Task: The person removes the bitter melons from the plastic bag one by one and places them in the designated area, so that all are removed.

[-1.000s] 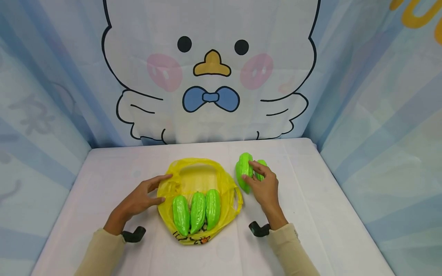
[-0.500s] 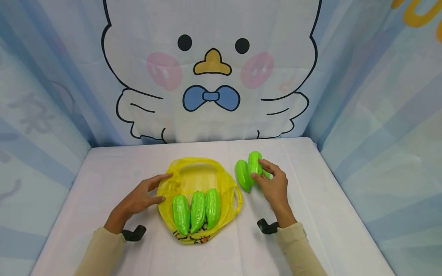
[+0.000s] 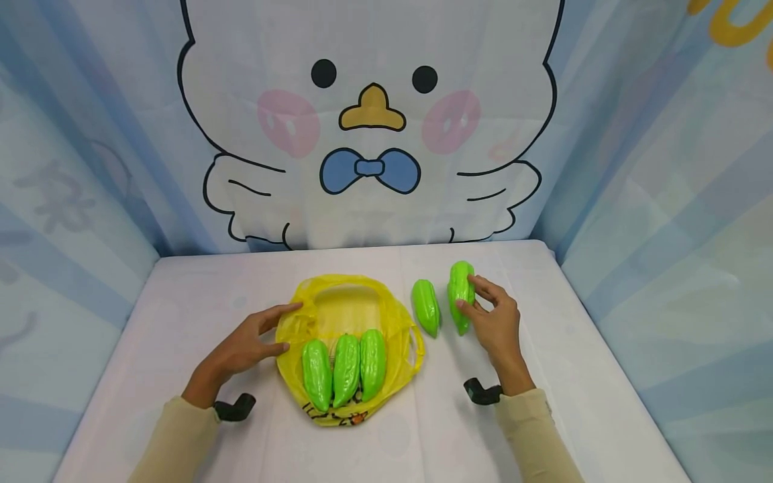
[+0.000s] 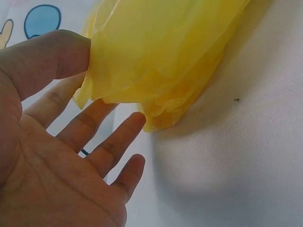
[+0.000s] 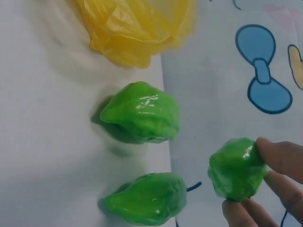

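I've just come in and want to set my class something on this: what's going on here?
One green bitter gourd is held up in a person's right hand. The left hand touches the side of a yellow plastic bag with three gourds in it. Two other gourds lie on the white tabletop right of the bag.

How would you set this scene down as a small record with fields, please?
Container: yellow bag, mouth open, on a white table
In the bag: three green gourds, side by side
On the table: two loose gourds, right of the bag; the head view shows only one clearly
Left grip: touching the bag's left edge; whether it pinches is unclear
Right grip: thumb and fingers pinching one held gourd
Background: cartoon backdrop with a blue bow tie
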A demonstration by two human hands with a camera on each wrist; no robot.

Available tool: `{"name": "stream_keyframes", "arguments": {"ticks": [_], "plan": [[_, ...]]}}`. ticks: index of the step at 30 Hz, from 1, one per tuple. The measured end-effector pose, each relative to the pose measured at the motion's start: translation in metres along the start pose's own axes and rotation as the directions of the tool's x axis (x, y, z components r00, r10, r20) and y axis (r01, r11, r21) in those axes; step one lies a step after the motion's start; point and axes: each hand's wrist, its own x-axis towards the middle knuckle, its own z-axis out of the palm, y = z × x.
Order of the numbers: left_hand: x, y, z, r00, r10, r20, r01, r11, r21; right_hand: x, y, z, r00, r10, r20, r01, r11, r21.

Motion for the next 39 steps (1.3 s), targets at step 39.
{"name": "stream_keyframes", "arguments": {"ticks": [39], "plan": [[0.000, -0.002, 0.000, 1.000, 0.008, -0.006, -0.008, 1.000, 0.008, 0.015, 0.038, -0.037, 0.991, 0.128, -0.043, -0.131, 0.988, -0.082]]}}
